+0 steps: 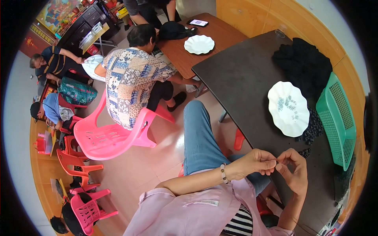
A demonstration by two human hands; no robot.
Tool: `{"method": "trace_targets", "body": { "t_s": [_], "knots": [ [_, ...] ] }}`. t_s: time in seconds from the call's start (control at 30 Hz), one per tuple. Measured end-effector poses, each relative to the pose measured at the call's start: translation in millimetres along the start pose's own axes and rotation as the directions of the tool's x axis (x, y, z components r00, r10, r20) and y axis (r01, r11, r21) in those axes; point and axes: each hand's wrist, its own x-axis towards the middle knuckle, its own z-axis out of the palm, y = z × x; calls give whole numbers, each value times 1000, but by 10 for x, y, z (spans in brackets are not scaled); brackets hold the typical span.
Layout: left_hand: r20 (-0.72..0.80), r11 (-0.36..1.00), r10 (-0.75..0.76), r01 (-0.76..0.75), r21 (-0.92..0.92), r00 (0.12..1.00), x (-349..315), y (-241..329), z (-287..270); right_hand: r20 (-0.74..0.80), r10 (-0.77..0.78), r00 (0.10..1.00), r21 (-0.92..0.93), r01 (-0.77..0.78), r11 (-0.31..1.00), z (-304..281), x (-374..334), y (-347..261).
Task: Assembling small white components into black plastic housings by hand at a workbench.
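Observation:
My left hand (260, 162) and my right hand (293, 171) meet over the near edge of the dark table (244, 86). The fingertips of both are pinched together at one spot; whatever lies between them is too small to make out. Just beyond my hands sits a white plate (280, 120) with a wavy rim, bearing scattered small grey pieces (286, 103). To the right of the plate is a loose pile of small black pieces (313, 128), and a smaller cluster of black pieces (305, 152) lies close to my right hand.
A green plastic basket (339, 118) stands at the table's right side, and black cloth (303, 65) is heaped behind the plate. A brown table (224, 31) adjoins, with another white plate (199, 44) and a phone (198, 23). Someone sits on a pink chair (106, 137) at left.

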Motion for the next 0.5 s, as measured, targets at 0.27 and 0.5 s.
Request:
{"method": "trace_targets", "body": {
  "t_s": [0.27, 0.5],
  "knots": [
    [65, 934, -172, 184, -306, 983, 147, -101, 110, -227, -57, 972, -170, 18, 985, -212, -230, 85],
    [-74, 911, -169, 127, -393, 983, 141, -28, -30, -481, 14, 876, -225, -139, 964, -832, -324, 405]
  ]
}}
